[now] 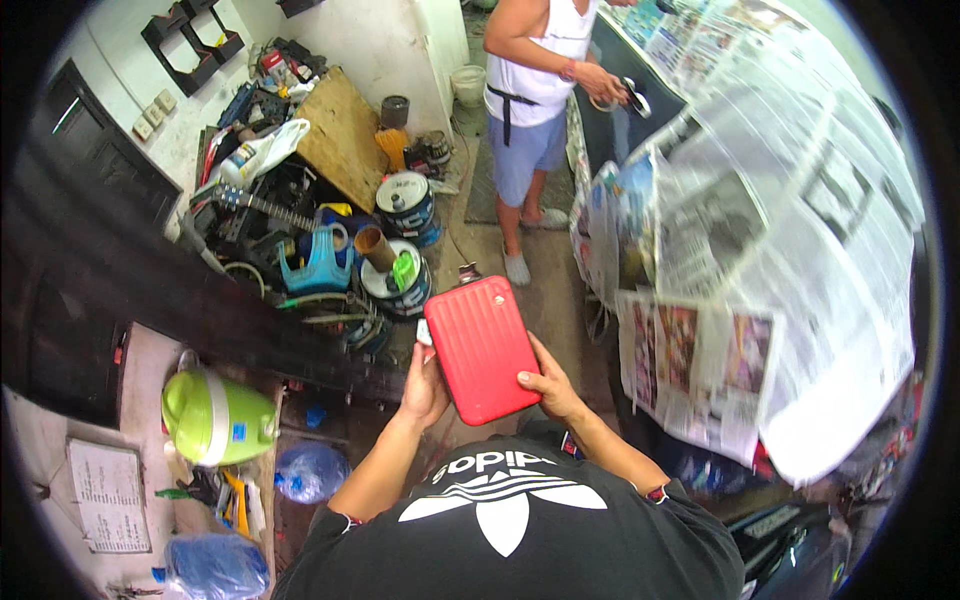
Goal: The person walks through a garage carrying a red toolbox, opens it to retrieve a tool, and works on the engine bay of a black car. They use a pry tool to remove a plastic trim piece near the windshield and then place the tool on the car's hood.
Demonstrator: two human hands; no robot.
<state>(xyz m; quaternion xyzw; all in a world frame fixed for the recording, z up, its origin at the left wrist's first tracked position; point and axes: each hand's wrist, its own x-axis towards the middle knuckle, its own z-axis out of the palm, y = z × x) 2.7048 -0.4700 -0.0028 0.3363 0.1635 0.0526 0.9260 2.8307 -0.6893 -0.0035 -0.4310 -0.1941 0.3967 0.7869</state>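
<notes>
A red, ribbed hard case (482, 350), shaped like a small suitcase with rounded corners, is held up in front of my chest. My left hand (427, 388) grips its left side, with most of the fingers hidden behind it. A small white piece (424, 332) shows at that edge, just above my fingers. On the opposite side my right hand (552, 383) is closed round the edge, its thumb lying on the red face. Something small and metallic (468, 272) shows just past the far end; whether it touches the case I cannot tell.
Ahead stands a co-worker (540, 90) beside a vehicle covered in newspaper and plastic sheeting (770, 230). Paint buckets (405, 195), a wooden board (335, 130) and piled clutter lie at the far left. A green drink cooler (218, 415) stands nearer, by a blue water bottle (312, 472).
</notes>
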